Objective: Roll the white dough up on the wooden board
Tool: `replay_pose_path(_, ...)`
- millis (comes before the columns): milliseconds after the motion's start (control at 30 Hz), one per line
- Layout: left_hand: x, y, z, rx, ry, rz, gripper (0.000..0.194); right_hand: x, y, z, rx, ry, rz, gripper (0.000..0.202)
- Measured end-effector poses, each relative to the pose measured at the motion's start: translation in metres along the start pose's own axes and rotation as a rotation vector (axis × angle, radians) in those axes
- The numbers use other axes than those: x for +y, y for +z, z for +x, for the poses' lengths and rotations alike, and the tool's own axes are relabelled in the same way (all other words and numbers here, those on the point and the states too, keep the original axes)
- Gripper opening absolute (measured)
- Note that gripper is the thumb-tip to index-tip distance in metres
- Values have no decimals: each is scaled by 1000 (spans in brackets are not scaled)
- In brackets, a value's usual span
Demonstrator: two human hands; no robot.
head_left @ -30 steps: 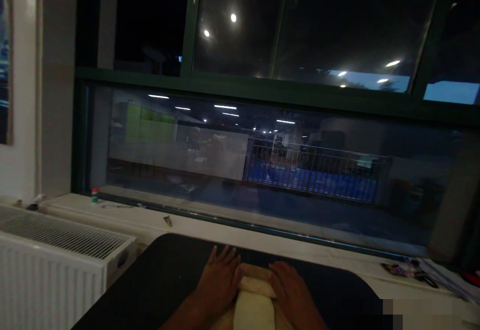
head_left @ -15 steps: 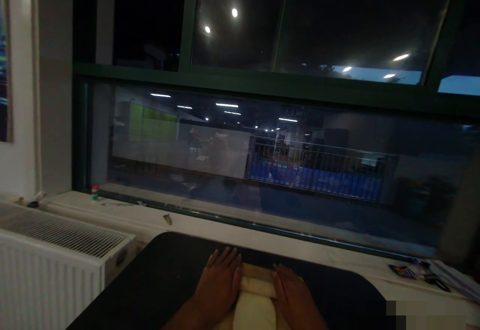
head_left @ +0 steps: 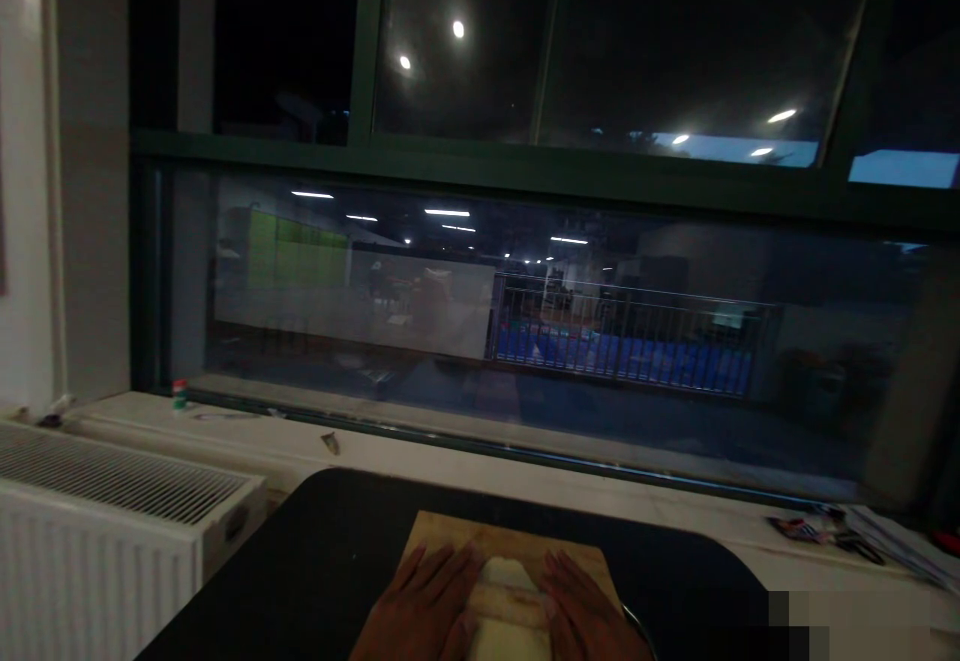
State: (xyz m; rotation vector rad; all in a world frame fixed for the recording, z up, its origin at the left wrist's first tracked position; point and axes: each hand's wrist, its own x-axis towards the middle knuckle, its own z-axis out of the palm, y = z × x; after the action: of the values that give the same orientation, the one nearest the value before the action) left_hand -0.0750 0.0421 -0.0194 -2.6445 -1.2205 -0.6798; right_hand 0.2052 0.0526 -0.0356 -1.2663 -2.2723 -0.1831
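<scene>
A pale sheet of dough (head_left: pixel 513 643) lies on a wooden board (head_left: pixel 525 533) at the bottom middle of the head view. Across the dough rests a light wooden rolling pin (head_left: pixel 511 605), with dough showing beyond it and on the near side. My left hand (head_left: pixel 427 603) lies palm down over the pin's left end, fingers stretched forward. On the right end my right hand (head_left: pixel 585 609) is placed the same way, fingers straight. Both hands cover the pin's ends. Neither hand wraps round the pin as far as can be seen.
The board stands on a black table (head_left: pixel 315 551) against a windowsill (head_left: pixel 420 456). A white radiator (head_left: pixel 105 531) is at the left. On the sill are a small red-capped green bottle (head_left: pixel 179 394) and, at the right, papers (head_left: pixel 892 541). A large window (head_left: pixel 480 301) rises behind.
Both hands and the rolling pin have come back toward me along the dough, uncovering the board's far part and the dough's far end. The view has shifted slightly.
</scene>
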Motion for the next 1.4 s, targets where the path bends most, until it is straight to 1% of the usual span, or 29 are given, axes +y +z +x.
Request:
replay_pose_path(100,-1,-4,6,-61,-19,-42,44,-2,2,8,-42,37,-74,42)
replay_pose_path(200,-2,-6,14,-85,-23,-95,42,-5,-1,18,-87,55,-87,44)
replay_pose_path(300,-4,-6,21,-90,-54,-102,42,-4,-1,27,-80,63,-64,45)
replay_pose_path(433,-7,-5,31,-124,-95,-76,46,3,12,37,-57,119,-41,43)
replay_pose_path(567,-13,0,49,-136,-202,-46,48,13,24,54,-67,198,14,43)
replay_pose_path(700,-26,9,69,-181,-261,-64,51,15,23,75,-109,258,44,47)
replay_pose_path(800,-33,14,73,-196,-272,-58,52,12,19,81,-117,277,22,44)
replay_pose_path(900,-29,15,69,-163,-275,-33,49,8,17,75,-90,261,-14,41)
replay_pose_path(1067,-5,2,50,-105,-282,-17,48,-6,10,52,-74,230,-119,43)
replay_pose_path(1167,8,-8,34,-89,-230,-12,46,-16,4,36,-87,168,-156,43)
replay_pose_path(1233,12,-11,21,-81,-179,-4,44,-20,3,24,-70,117,-142,42)
replay_pose_path(1300,11,-9,7,-76,-116,11,44,-19,4,11,-39,80,-115,41)
replay_pose_path(1400,6,1,-8,-61,-35,60,44,-13,10,-10,1,33,-84,39)
